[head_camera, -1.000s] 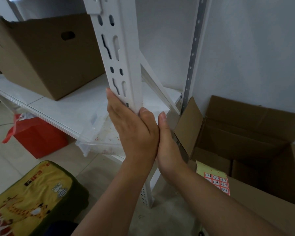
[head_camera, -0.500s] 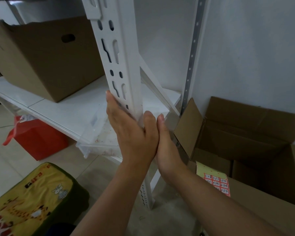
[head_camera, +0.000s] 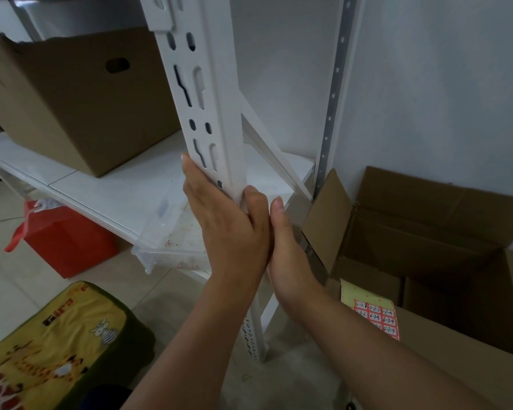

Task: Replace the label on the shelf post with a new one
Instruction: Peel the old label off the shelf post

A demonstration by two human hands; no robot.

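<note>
**Both hands on the shelf post; label itself not visible**

Your left hand (head_camera: 228, 223) lies flat against the slotted face of the white shelf post (head_camera: 208, 108), fingers straight and pointing up, thumb wrapped round the post's front edge. Nothing is gripped; the palm presses on the metal. Your right hand (head_camera: 288, 255) stands edge-on just beside the left, touching it along the thumb side, fingers extended upward against the post's right face. Whether it pinches anything cannot be told, as its palm side is hidden.

The label on the post is not visible; both hands cover that stretch of the post.

A sheet of red labels (head_camera: 373, 315) with handwritten numbers leans on the near wall of the open cardboard box (head_camera: 427, 232) at the right, well apart from your hands.

On the white shelf (head_camera: 101, 187) behind the post stands a second cardboard box (head_camera: 80, 93). A clear plastic tray (head_camera: 166, 232) sits at the shelf's front edge, overhanging it, just left of your left hand. A red bag (head_camera: 62, 238) rests on the floor below, and a yellow printed cushion (head_camera: 51, 344) lies at lower left.
</note>
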